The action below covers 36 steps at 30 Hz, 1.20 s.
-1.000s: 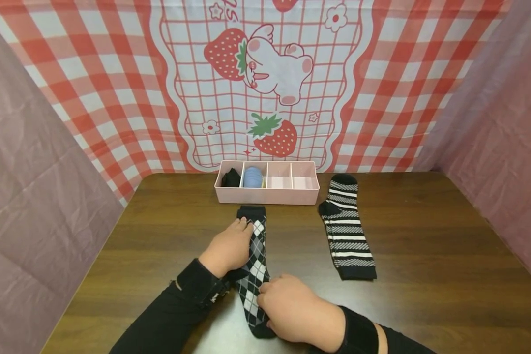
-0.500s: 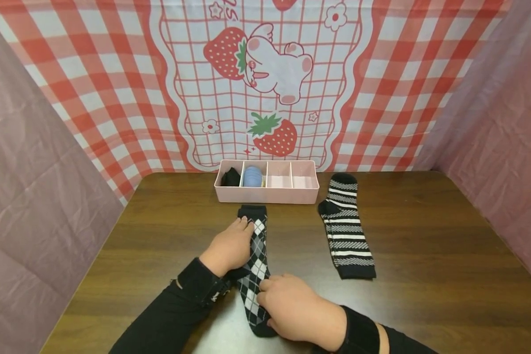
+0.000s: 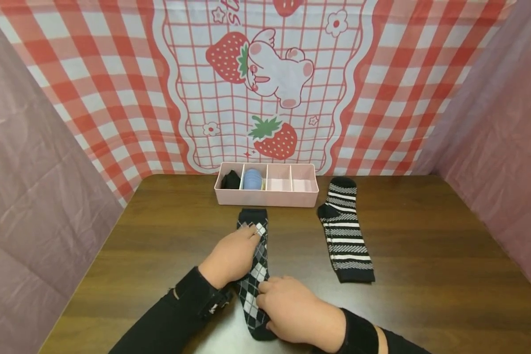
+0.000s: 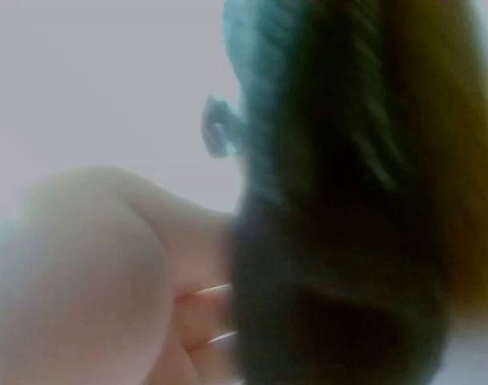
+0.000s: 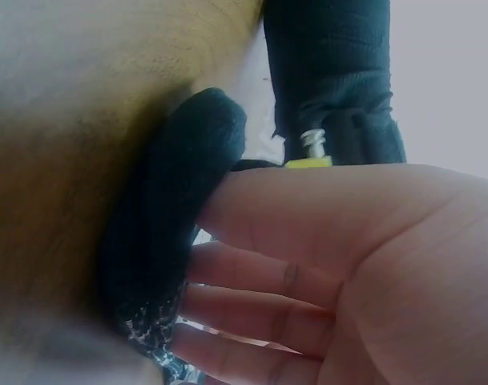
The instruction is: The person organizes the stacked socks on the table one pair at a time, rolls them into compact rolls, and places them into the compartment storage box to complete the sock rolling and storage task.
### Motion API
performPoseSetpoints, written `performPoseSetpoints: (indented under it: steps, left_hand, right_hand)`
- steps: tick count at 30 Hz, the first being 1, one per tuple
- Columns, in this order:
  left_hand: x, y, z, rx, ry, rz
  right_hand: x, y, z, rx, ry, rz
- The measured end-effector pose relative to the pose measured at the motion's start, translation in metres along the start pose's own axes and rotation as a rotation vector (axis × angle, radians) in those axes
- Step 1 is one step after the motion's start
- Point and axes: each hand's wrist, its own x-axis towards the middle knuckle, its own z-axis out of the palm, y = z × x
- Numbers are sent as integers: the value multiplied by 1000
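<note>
Against 1 red-and-white checked cloth [image 3: 265, 88], 1 brown wood-grain table [image 3: 425, 255] holds 1 pink 4-compartment plastic tray [image 3: 267, 198], 1 black-and-white striped sock [image 3: 347, 231] and, in front of the tray, 1 black-grey-white argyle sock [image 3: 259, 269], touched by the left hand [image 3: 230, 256] and right hand [image 3: 297, 309], fingers fairly straight.

That argyle sock [image 3: 259, 270] is all black, grey and white diamonds, and the striped sock [image 3: 347, 238] runs black and white. The box [image 3: 265, 198] is pale pink, its bundles black [image 3: 231, 181] and blue [image 3: 252, 180], the table [image 3: 425, 246] brown, the backdrop [image 3: 394, 78] red-and-white gingham.
</note>
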Motion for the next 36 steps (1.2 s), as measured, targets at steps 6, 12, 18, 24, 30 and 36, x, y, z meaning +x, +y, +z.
performPoseSetpoints:
  steps: [6, 12, 18, 24, 30, 36]
  left_hand:
    - [-23, 14, -15, -49, 6, 81]
    - [-60, 23, -11, -58, 5, 147]
    - [-82, 32, -9, -186, -85, 205]
    - [-85, 38, -10, -221, -148, 235]
    - [-86, 39, -9, -191, -148, 316]
    - [-85, 42, -7, -227, -196, 312]
  right_hand:
    - [-4, 0, 1, -16, -4, -4]
    - [-7, -5, 10, -48, 61, -24]
    - [-9, -1, 12, 24, 45, -18]
    - [-14, 1, 13, 55, 58, -12]
    - [-18, 4, 11, 100, 34, -13]
    - [-20, 6, 10, 135, 27, -10]
